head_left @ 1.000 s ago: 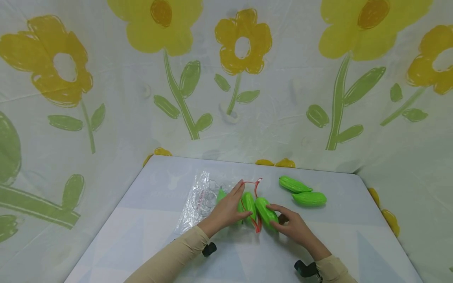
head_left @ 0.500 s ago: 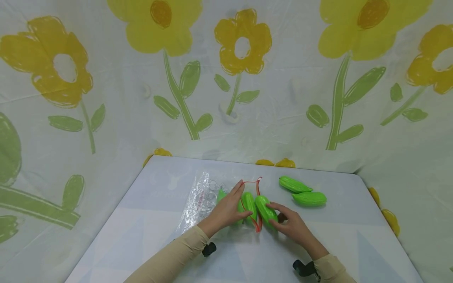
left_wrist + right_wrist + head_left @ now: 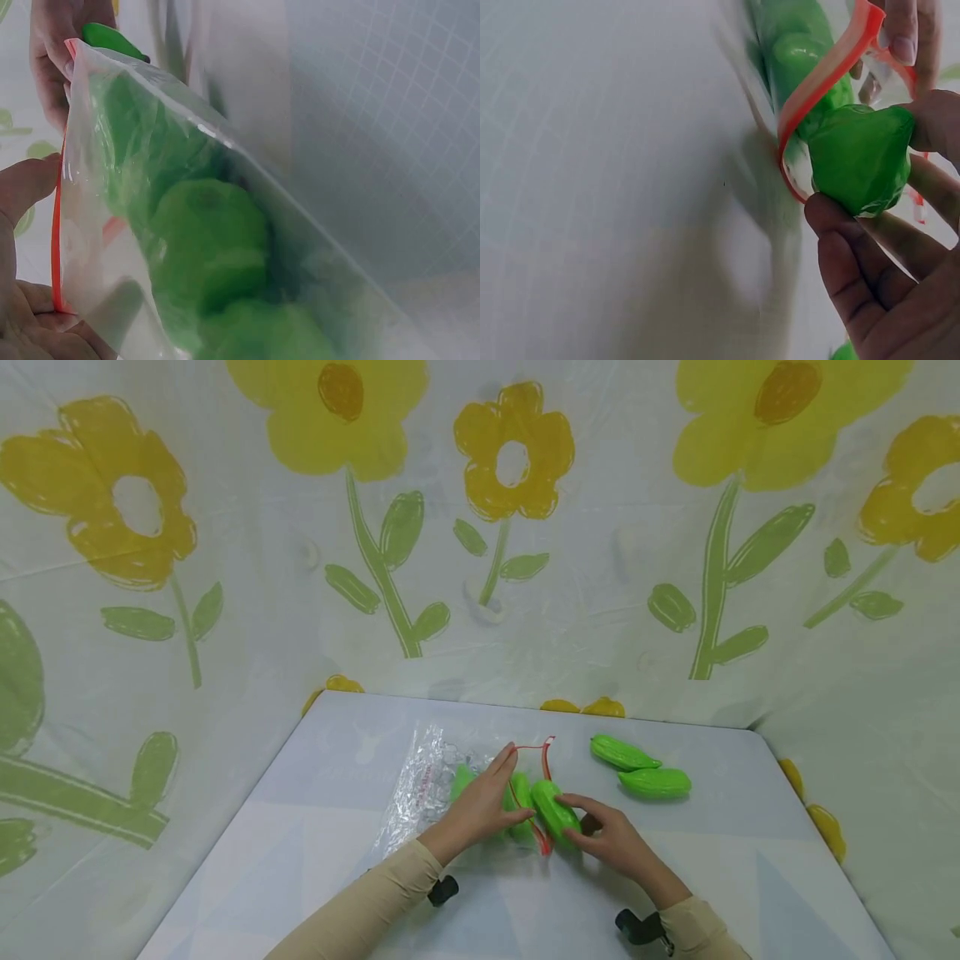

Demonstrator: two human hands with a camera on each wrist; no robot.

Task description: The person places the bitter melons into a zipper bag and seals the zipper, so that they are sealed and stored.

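Table: a pale table [image 3: 315, 860] stands against a curtain [image 3: 225, 568] printed with yellow flowers.
Bag: a clear plastic bag [image 3: 427, 781] with a red zip edge [image 3: 534, 793] lies near the middle of the table, its mouth open toward 3 o'clock. Green toys are already inside it; in the left wrist view they fill the bag [image 3: 195, 247].
Left hand: the left hand [image 3: 480, 806] rests over the bag, at 9 o'clock from the mouth. Its thumb and fingers pinch the red edge and hold the mouth open; the thumb [image 3: 26, 187] lies at the edge.
Right hand: the right hand [image 3: 611, 839] is at 3 o'clock from the mouth. Its fingers are curled around a green toy [image 3: 553, 808], clamped on it.
Green toy: it is at the mouth of the bag, its front end just inside the red edge [image 3: 832, 75]; the right wrist view shows the toy [image 3: 859, 157] between thumb and fingers.
Other toys: two green toys [image 3: 641, 768] lie together on the table at 2 o'clock from the hands, well apart from the bag.
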